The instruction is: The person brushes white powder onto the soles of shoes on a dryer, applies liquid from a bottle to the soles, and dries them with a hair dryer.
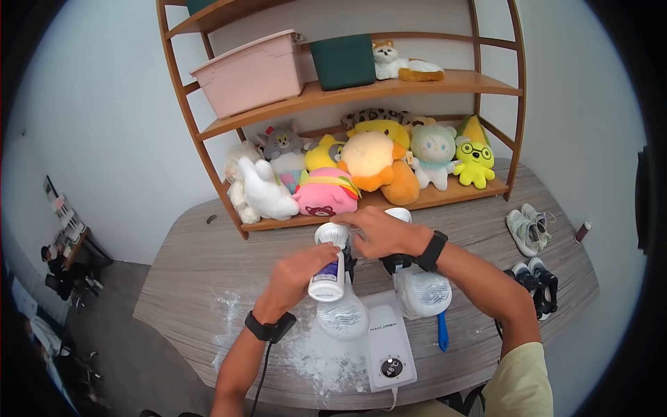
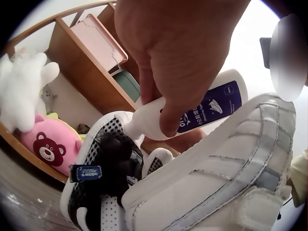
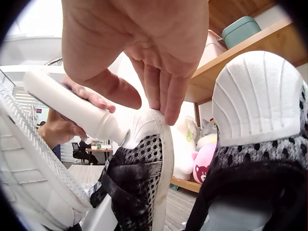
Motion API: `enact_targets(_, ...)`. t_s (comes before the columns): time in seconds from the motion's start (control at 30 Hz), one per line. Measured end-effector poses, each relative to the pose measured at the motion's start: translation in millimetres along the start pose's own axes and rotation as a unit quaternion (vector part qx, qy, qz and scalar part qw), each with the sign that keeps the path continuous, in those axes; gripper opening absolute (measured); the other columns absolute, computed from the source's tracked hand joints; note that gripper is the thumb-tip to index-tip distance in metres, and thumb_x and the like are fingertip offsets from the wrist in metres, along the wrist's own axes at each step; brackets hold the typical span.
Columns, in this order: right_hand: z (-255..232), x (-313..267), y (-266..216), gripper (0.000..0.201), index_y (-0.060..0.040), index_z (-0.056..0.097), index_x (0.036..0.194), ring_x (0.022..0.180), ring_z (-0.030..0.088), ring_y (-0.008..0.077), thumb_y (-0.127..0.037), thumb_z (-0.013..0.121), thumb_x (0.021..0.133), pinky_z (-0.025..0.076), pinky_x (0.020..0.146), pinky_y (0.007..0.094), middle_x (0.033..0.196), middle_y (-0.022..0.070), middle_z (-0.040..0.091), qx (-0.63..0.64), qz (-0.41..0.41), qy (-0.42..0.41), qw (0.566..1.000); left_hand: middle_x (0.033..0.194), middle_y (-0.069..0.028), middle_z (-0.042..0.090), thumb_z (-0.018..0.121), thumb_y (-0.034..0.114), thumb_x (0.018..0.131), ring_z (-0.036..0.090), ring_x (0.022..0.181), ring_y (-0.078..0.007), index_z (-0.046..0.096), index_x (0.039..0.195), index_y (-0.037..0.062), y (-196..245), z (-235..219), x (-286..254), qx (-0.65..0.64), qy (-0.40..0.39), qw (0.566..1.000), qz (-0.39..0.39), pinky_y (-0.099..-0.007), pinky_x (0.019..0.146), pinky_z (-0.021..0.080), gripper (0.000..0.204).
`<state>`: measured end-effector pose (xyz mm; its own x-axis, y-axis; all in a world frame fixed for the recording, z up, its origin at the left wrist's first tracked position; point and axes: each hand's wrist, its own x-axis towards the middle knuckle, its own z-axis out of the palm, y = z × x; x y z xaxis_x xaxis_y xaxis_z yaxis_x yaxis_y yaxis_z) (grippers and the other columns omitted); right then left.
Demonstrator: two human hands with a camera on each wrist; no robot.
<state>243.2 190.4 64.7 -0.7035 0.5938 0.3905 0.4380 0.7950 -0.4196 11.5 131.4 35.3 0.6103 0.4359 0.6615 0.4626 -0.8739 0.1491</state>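
Note:
My left hand [image 1: 297,274] grips a white bottle [image 1: 326,283] with a purple label, tilted so its nozzle meets the white toe of a black-and-white mesh sneaker [image 3: 139,153]. My right hand [image 1: 385,233] reaches over from the other side, its fairly straight fingertips touching that toe, with the thumb apart from them. The other mesh sneaker [image 3: 260,101] stands toe-up beside it. Nearer me, two white shoes [image 1: 342,318] lean around the white shoe dryer [image 1: 390,340], which has a round dial. The bottle's nozzle tip is partly hidden at the toe.
White residue [image 1: 323,358] marks the table [image 1: 201,278] left of the dryer. A blue-handled brush [image 1: 442,332] lies right of it. Pale sneakers [image 1: 531,229], black shoes [image 1: 540,283] and a small bottle [image 1: 583,231] stand further right. Behind rises a wooden shelf [image 1: 431,87] with plush toys.

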Motion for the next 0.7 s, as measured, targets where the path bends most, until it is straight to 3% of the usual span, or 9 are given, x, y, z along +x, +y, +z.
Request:
enact_targets(0.3, -0.2, -1.2, 3.0, 0.052, 0.0072, 0.055, 0.121, 0.091, 0.062, 0.0443, 0.001, 0.051, 0.069, 0.050, 0.083, 0.0471, 0.099, 0.0299, 0.064, 0.002, -0.025, 0.018, 1.000, 0.115, -0.0132, 0.066, 0.065, 0.003, 0.075, 0.063, 0.111, -0.0301, 0.063, 0.106, 0.0032, 10.5, -6.8, 28.1, 0.052, -0.012, 0.998, 0.043, -0.0364, 0.091, 0.054, 0.031)
enact_targets(0.5, -0.5, -1.6, 3.3, 0.053, 0.0071, 0.055, 0.121, 0.092, 0.062, 0.0444, 0.006, 0.048, 0.068, 0.049, 0.082, 0.0473, 0.099, 0.0301, 0.063, 0.006, -0.008, 0.008, 1.000, 0.118, -0.0080, 0.065, 0.064, 0.006, 0.076, 0.061, 0.114, -0.0244, 0.063, 0.105, 0.0046, 13.0, -3.3, 15.5, 0.101, -0.072, 0.991, 0.051, -0.0333, 0.085, 0.056, 0.029)
enact_targets(0.7, 5.1, -2.0, 10.6, 0.054, 0.0072, 0.055, 0.121, 0.094, 0.061, 0.0440, 0.008, 0.047, 0.068, 0.049, 0.083, 0.0464, 0.100, 0.0304, 0.063, 0.008, -0.028, 0.025, 0.999, 0.119, -0.0078, 0.064, 0.062, 0.006, 0.077, 0.060, 0.115, -0.0244, 0.063, 0.105, 0.0051, 12.7, -3.6, 30.5, 0.103, -0.031, 0.992, 0.062, -0.0336, 0.085, 0.056, 0.028)
